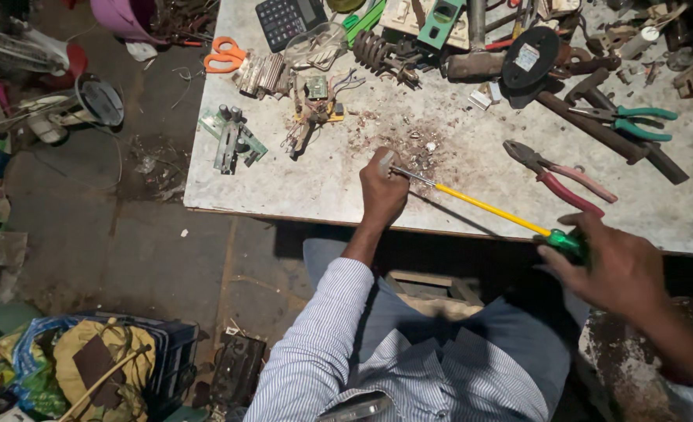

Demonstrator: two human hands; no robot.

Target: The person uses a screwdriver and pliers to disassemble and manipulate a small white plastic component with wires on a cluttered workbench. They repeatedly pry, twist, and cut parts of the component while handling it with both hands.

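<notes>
Yellow-shafted, green-handled screwdriver (pixel 487 206) angled over bench, tip at possibly a small part.

The desk (pixel 284 187) at mid frame has a pale, stone-like top, matt, stained and gritty with rust-brown crumbs. The screwdriver (pixel 487 207) has a bare metal tip, a yellow coated shaft and a glossy green plastic handle, which the right hand (pixel 616 270) grips. The left hand (pixel 383 187) pinches a small pale, translucent piece at the tip. Right of it, the red pliers (pixel 557 176) show dull dark steel jaws and worn rubbery grips. The green pliers (pixel 628 121), upper right, have smoother grips. Orange scissors (pixel 225 55), upper left, have shiny plastic handles. The shirt (pixel 323 352) is striped woven cloth.
</notes>
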